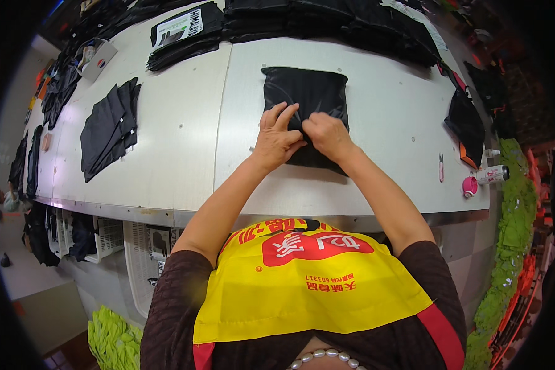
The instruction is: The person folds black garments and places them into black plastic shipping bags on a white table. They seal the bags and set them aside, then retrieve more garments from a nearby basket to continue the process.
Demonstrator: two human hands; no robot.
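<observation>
Head view: at frame centre we rest both hands on the black bag (306,98) on the table (185,135). Left hand (277,137) lies flat, fingers spread, pinning it; right hand (324,134) pinches its near edge.

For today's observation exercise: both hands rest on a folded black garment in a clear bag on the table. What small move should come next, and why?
Probably press and smooth the bag's near edge flat. Both the left hand and right hand meet at the near end of the bagged black garment, whose far part already lies flat on the white table.
</observation>
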